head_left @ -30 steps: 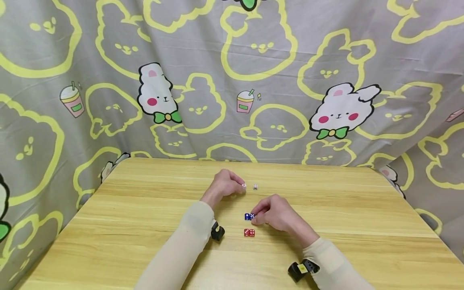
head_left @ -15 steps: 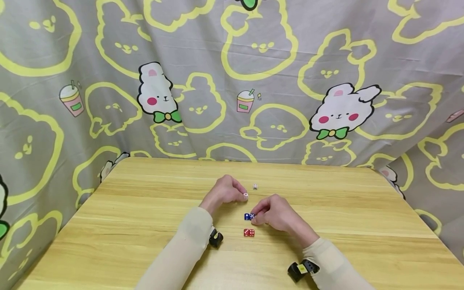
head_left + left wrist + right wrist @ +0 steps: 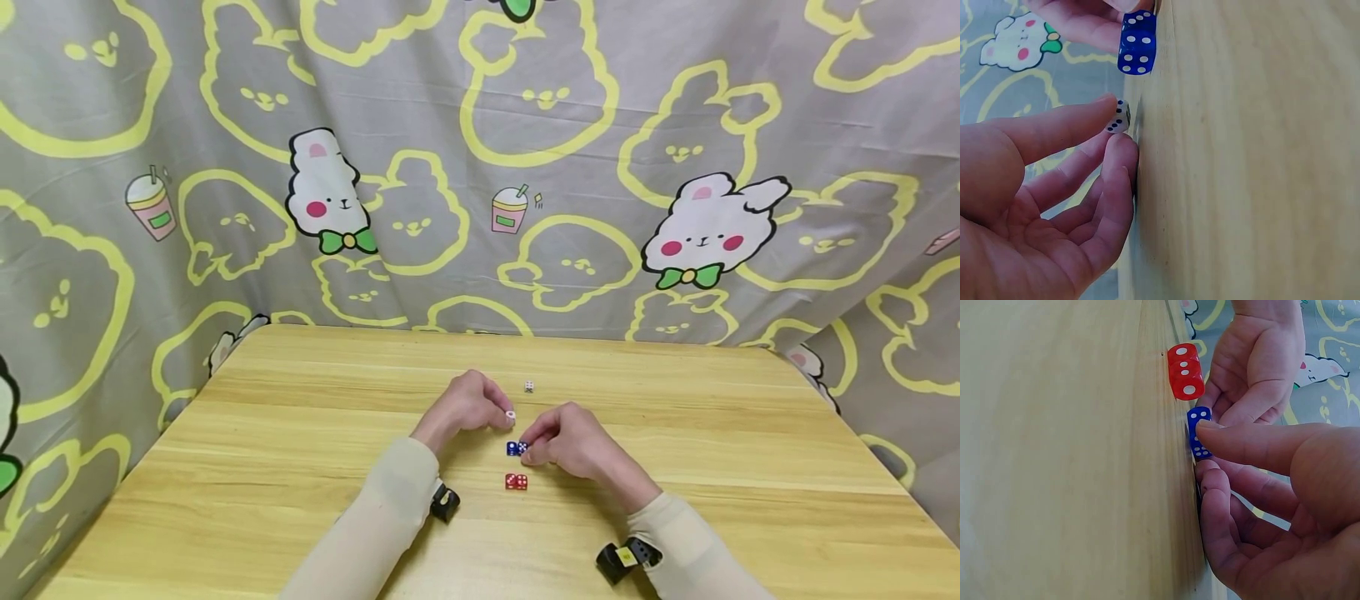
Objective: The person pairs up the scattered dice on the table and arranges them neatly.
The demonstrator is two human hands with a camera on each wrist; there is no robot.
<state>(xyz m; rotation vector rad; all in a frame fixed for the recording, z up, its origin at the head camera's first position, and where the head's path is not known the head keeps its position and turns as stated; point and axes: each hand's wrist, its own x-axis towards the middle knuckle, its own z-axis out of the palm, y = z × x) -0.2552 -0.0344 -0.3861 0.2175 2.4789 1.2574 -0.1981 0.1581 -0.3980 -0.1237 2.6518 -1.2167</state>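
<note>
Between its thumb and fingertips my left hand [image 3: 467, 403] pinches a small white die [image 3: 510, 415]; the left wrist view shows the dark pips of this white die [image 3: 1120, 119]. My right hand [image 3: 576, 440] pinches the right one of two blue dice [image 3: 512, 448] standing side by side on the table. In the right wrist view the thumb covers part of the blue dice [image 3: 1195, 416]. Nearer to me, two red dice [image 3: 516, 482] sit together in a row lined up with the blue pair. Farther back, another white die [image 3: 528, 387] stands alone.
The wooden table [image 3: 262, 450] spreads out on both sides of the arms. Behind it hangs a grey curtain [image 3: 420, 108] with cartoon animals. Black wrist cameras, such as the left one [image 3: 446, 503], jut from beige sleeves [image 3: 367, 517] low over the tabletop.
My left hand has brought its white die from beside the other white die toward me, close behind the blue pair. My right hand has stayed at the blue dice.
</note>
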